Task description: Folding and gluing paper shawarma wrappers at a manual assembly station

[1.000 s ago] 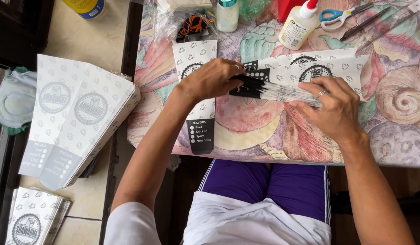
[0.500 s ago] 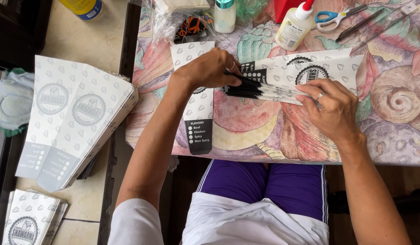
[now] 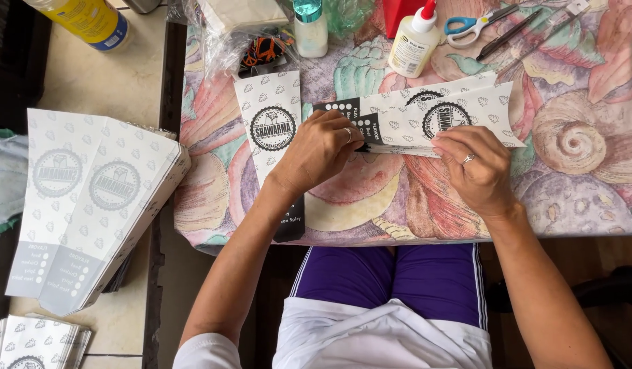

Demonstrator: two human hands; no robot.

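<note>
both hands pressing a printed paper sleeve flat on the patterned table

the paper sleeve (image 3: 439, 123) lies crosswise on the shell-patterned tablecloth (image 3: 575, 198), in front of the person's lap, its dark end toward the left hand and its white leaf-printed body running off to the right. it seems held this way so the long lower edge can be pinched and flattened from both ends at once.

the left hand (image 3: 319, 152) comes in from the lower left, wrist bent, palm down, fingers curled together and bearing on the sleeve's dark end; a ring shows on one finger. the right hand (image 3: 476, 171) reaches up from the lower right, knuckles raised, fingertips bunched and pressed onto the sleeve's lower edge, also ringed. whether either thumb is tucked under the paper i cannot tell.

another sleeve (image 3: 275, 143) lies lengthwise just beside the left hand, partly beneath its wrist. a glue bottle (image 3: 413, 42) and scissors (image 3: 474, 23) stand at the far edge, well apart from the hands, within reach. on the side table to the left sits a fanned stack of flat sleeves (image 3: 90, 205), kept away from the working spot.
</note>
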